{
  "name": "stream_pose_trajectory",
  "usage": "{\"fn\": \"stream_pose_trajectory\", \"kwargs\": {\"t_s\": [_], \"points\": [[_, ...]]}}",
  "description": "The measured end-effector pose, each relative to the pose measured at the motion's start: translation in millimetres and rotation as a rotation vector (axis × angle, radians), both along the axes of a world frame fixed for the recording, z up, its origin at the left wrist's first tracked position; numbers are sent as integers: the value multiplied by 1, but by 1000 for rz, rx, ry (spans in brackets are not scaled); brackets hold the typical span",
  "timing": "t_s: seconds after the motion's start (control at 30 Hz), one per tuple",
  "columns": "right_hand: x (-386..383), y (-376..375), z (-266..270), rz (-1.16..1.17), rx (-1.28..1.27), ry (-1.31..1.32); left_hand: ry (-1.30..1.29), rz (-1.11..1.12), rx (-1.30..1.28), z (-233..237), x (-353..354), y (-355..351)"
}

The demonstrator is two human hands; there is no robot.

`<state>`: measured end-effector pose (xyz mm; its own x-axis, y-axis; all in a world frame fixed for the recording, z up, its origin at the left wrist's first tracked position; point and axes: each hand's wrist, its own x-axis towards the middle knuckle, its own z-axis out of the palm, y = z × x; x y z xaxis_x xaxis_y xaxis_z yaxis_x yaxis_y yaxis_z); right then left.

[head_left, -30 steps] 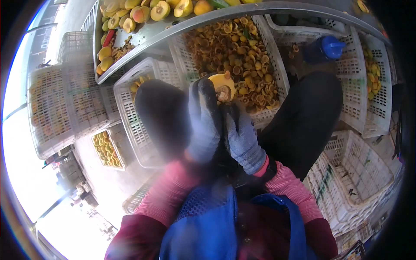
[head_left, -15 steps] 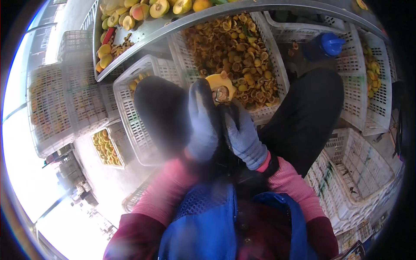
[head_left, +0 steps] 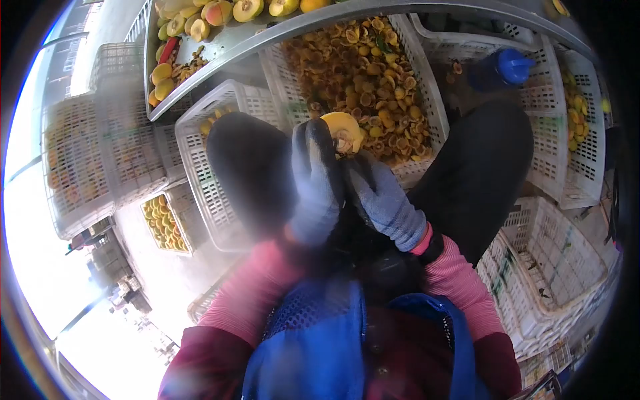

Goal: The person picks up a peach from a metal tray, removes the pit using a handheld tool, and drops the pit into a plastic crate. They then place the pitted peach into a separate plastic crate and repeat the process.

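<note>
A halved yellow peach [head_left: 344,125] with its brown centre facing up sits at the fingertips of both my hands, above the edge of a crate. My left hand [head_left: 313,177], in a blue-grey glove with dark fingers, is closed on the fruit's left side. My right hand [head_left: 385,200], gloved alike, has its fingers curled just below the fruit's centre. Whatever it grips is hidden by the dark fingertips. Under the fruit, a white crate [head_left: 432,100] is heaped with brownish peach pits and scraps [head_left: 383,100].
Ahead runs a metal table [head_left: 220,57] with halved and whole fruit [head_left: 248,9] and a red-handled tool [head_left: 169,52]. White crates stand left [head_left: 200,173] and right [head_left: 553,267]. A blue-lidded jug [head_left: 510,67] stands beyond my right knee. Halved fruit fills another crate [head_left: 163,223].
The fruit has turned and shifted slightly right, showing more of its cut face. A metal loop seen at its centre earlier is now hard to make out. My right wrist has moved right.
</note>
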<state>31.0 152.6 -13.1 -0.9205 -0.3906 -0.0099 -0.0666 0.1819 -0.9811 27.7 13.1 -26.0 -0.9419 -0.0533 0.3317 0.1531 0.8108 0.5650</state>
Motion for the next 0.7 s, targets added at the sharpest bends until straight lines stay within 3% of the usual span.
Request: {"fn": "stream_pose_trajectory", "kwargs": {"t_s": [0.07, 0.1, 0.13, 0.2, 0.3, 0.33, 0.4, 0.5, 0.6, 0.7], "points": [[-1, 4, -6, 36, 24, 117, -121, 83, 289, 10, -3, 5], [-3, 5, -9, 64, 63, 218, -274, 155, 600, 30, -9, 10], [-4, 4, -8, 53, -15, 146, -431, 227, 910, 43, -14, 11], [-5, -2, -5, 17, -148, 25, -738, -1, 917, 54, -28, -25], [-4, -11, 9, -42, -308, -141, -521, -238, 630, 57, -33, -36], [-2, -13, 11, -55, -379, -242, -457, -250, 550, 61, -36, -32], [2, -11, 13, -19, -578, -602, -530, -88, 679, 62, -35, -24], [6, -10, 23, 48, -803, -1145, -334, -115, 646, 61, -28, -9], [-2, -1, 43, 181, -895, -1429, -300, -199, 646, 62, -31, -9], [1, -2, 29, 385, -1345, -1631, -451, -232, 860, 62, -36, -10]]}}
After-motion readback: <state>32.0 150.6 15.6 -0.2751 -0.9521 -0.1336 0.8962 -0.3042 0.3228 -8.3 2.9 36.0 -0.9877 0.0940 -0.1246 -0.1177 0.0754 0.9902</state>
